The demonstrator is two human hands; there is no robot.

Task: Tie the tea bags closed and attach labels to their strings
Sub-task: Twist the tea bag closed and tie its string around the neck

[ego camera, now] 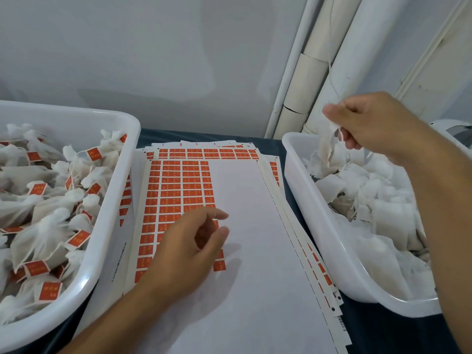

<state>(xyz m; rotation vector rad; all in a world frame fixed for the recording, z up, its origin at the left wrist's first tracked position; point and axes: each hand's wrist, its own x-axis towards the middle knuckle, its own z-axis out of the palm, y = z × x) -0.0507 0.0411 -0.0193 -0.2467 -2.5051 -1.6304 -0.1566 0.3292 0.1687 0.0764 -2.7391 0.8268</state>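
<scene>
My right hand (367,123) hovers over the far end of the right tub (319,223), pinching a white mesh tea bag (328,146) that dangles from its fingers into the pile of unlabelled bags (378,195). My left hand (189,249) rests low over the sticker sheet (176,190) of orange labels, thumb and forefinger curled apart with nothing visible between them. The sheet's right half is bare backing paper. The left tub (112,200) holds tied bags with orange labels (79,238) on their strings.
More label sheets (319,272) are stacked under the top one, fanned out toward the right tub. A dark cloth (378,328) covers the table. White pipes (306,85) run up the wall behind the right tub.
</scene>
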